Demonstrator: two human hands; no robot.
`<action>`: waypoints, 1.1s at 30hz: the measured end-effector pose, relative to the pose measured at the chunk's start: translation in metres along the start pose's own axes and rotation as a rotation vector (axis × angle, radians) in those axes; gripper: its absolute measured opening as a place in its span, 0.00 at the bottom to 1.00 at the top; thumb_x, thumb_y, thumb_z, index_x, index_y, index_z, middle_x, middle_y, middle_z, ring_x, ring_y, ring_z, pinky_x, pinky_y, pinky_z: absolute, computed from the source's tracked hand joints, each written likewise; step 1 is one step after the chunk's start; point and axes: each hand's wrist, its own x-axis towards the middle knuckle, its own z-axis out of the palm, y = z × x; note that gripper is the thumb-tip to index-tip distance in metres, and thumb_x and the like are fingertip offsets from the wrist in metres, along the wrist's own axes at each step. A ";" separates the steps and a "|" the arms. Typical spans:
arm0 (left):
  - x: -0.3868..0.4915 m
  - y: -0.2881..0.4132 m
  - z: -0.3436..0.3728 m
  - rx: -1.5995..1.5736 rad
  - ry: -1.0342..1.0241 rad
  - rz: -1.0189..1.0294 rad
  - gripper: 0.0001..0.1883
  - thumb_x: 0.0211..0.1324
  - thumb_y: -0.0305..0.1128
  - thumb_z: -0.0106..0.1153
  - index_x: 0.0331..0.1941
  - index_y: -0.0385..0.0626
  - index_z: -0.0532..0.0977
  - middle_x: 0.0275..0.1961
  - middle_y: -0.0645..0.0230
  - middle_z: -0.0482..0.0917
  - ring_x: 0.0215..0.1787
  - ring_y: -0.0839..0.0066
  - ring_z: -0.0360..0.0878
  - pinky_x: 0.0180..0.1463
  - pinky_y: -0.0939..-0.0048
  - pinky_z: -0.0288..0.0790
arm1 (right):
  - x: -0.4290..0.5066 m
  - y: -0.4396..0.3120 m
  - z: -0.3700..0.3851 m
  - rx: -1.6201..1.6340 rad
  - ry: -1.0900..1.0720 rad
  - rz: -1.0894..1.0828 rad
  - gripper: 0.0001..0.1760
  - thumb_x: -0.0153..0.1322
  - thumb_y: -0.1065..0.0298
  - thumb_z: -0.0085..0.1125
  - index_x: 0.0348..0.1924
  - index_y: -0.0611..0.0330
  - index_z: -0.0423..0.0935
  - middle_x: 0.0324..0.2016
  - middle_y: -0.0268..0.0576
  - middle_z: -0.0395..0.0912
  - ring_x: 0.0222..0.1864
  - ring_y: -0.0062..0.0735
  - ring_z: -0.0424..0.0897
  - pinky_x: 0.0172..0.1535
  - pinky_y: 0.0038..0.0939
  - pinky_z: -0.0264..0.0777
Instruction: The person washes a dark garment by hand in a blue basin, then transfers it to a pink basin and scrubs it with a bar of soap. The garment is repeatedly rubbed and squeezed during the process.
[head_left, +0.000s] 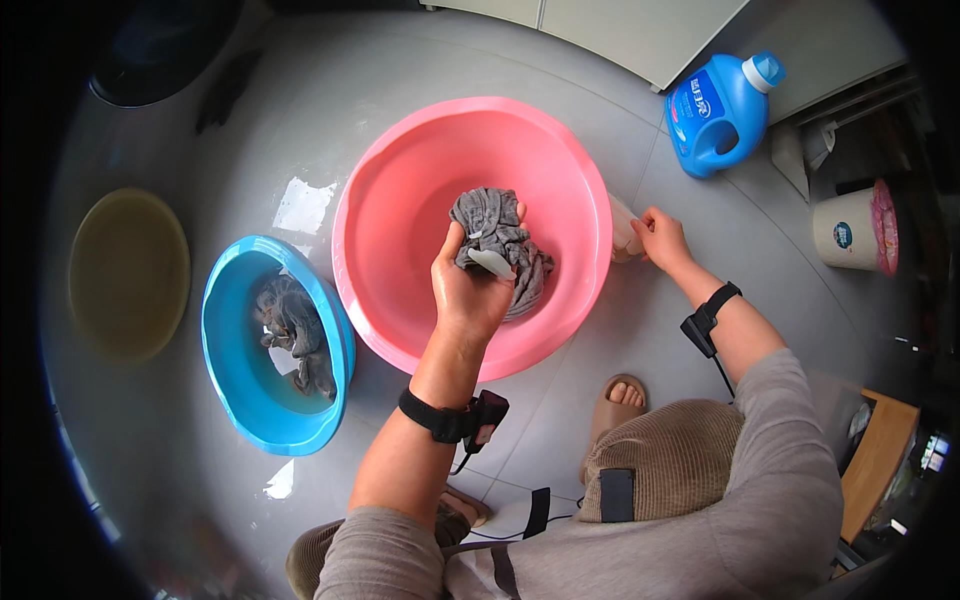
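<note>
My left hand (472, 296) holds a wet, crumpled grey cloth (491, 225) over the pink plastic basin (472, 109); part of the cloth hangs into the basin. A whitish, glossy piece or blob (491, 262) lies on the cloth by my fingers; I cannot tell what it is. Outside the basin's right rim, my right hand (660, 236) has its fingertips at a pale translucent plastic item (622, 229), partly hidden by the rim. Whether they grip it is unclear. At the left, a blue basin (217, 360) contains dark grey cloth (296, 319) in water.
A blue detergent bottle (694, 127) stands on the tiled floor at the upper right, near white cabinets (600, 37). Further right is a white bin with a pink liner (851, 232). A yellowish round basin (127, 274) sits far left. A sandalled foot (622, 397) is below the pink basin.
</note>
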 end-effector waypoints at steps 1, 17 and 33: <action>0.000 0.000 0.001 0.001 0.012 0.008 0.24 0.73 0.41 0.32 0.62 0.35 0.64 0.61 0.52 0.72 0.62 0.55 0.72 0.60 0.57 0.71 | 0.001 0.001 0.001 0.041 0.011 0.002 0.15 0.66 0.65 0.66 0.31 0.66 0.70 0.23 0.47 0.78 0.23 0.40 0.80 0.24 0.38 0.74; -0.001 -0.001 0.002 0.010 -0.019 -0.008 0.25 0.74 0.42 0.30 0.62 0.34 0.63 0.60 0.49 0.73 0.61 0.57 0.73 0.60 0.58 0.71 | 0.000 0.017 0.005 0.016 0.040 0.035 0.11 0.65 0.70 0.66 0.32 0.64 0.71 0.28 0.45 0.75 0.27 0.37 0.77 0.34 0.35 0.72; -0.008 -0.010 0.000 0.022 0.011 -0.143 0.27 0.74 0.51 0.32 0.53 0.37 0.69 0.50 0.58 0.74 0.54 0.63 0.73 0.59 0.60 0.69 | -0.097 -0.201 0.028 0.191 -0.335 -0.986 0.12 0.62 0.74 0.67 0.37 0.62 0.76 0.33 0.39 0.75 0.35 0.36 0.75 0.39 0.31 0.72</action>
